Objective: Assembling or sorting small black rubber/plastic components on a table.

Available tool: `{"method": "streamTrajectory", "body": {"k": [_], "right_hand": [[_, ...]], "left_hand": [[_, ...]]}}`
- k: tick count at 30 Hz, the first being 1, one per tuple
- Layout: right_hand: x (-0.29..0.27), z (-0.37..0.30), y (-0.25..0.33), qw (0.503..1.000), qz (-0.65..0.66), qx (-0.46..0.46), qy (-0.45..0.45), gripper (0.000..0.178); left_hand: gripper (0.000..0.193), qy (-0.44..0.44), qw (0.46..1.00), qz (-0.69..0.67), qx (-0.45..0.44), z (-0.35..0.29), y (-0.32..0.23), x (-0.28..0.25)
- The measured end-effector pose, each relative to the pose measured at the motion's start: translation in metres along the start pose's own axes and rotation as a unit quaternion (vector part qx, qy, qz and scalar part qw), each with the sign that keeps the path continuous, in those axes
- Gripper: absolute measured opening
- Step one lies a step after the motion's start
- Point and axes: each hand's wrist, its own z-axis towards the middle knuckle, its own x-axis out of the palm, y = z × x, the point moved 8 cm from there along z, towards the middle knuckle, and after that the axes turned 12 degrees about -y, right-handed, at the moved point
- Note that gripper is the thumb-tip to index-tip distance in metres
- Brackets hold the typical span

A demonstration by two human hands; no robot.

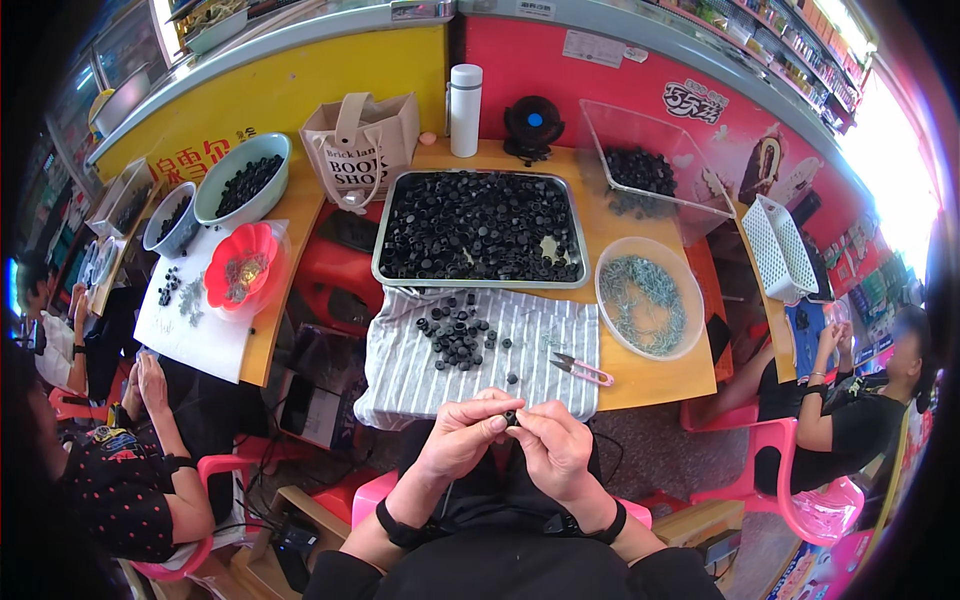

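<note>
At the front edge of the table, my left hand (462, 436) and my right hand (555, 447) meet, fingertips pinched together on a small black round part (511, 417). Most of that part is hidden by the fingers. Just beyond them lies a grey-and-white striped cloth (400, 375) with a loose pile of similar black parts (459, 340). One single part sits nearer to me, apart from the pile. Pink-handled thread snips (583, 370) rest on the cloth's right side. Behind the cloth, a metal tray (480, 283) is filled with black parts.
A clear round tub (650, 352) of thin grey-green pieces stands right of the cloth. Behind are a clear bin (665, 205), small black fan (533, 127), white bottle (465, 112) and tote bag (362, 150). Two co-workers, left (120, 480) and right (850, 420), sit at side tables.
</note>
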Motion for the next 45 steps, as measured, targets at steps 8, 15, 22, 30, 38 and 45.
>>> {"method": "streamTrajectory", "body": {"k": [8, 15, 22, 30, 38, 45], "right_hand": [[0.0014, 0.0039, -0.0040, 0.998, 0.047, 0.027, 0.036, 0.018], [0.0019, 0.0076, 0.0010, 0.998, 0.047, 0.038, 0.031, 0.016], [0.0020, 0.0022, -0.0055, 0.992, 0.066, 0.107, 0.021, 0.016], [0.0015, 0.0023, -0.0061, 0.991, 0.071, 0.112, 0.014, 0.017], [0.0029, 0.0008, -0.0059, 0.992, 0.075, 0.101, 0.011, 0.018], [0.0023, 0.0022, -0.0032, 0.994, 0.064, 0.086, 0.014, 0.015]], "left_hand": [[0.029, 0.008, 0.999, 0.027, -0.022, -0.0024, 0.0004, -0.0036], [0.028, 0.020, 0.999, -0.019, -0.026, -0.0014, 0.0042, -0.0029], [0.027, 0.006, 0.995, -0.089, -0.049, -0.0005, 0.0063, 0.0006], [0.028, -0.003, 0.995, -0.088, -0.051, -0.0009, 0.0060, 0.0007], [0.028, -0.011, 0.995, -0.089, -0.054, -0.0012, 0.0080, -0.0022], [0.029, 0.003, 0.995, -0.089, -0.051, -0.0013, 0.0082, -0.0029]]}}
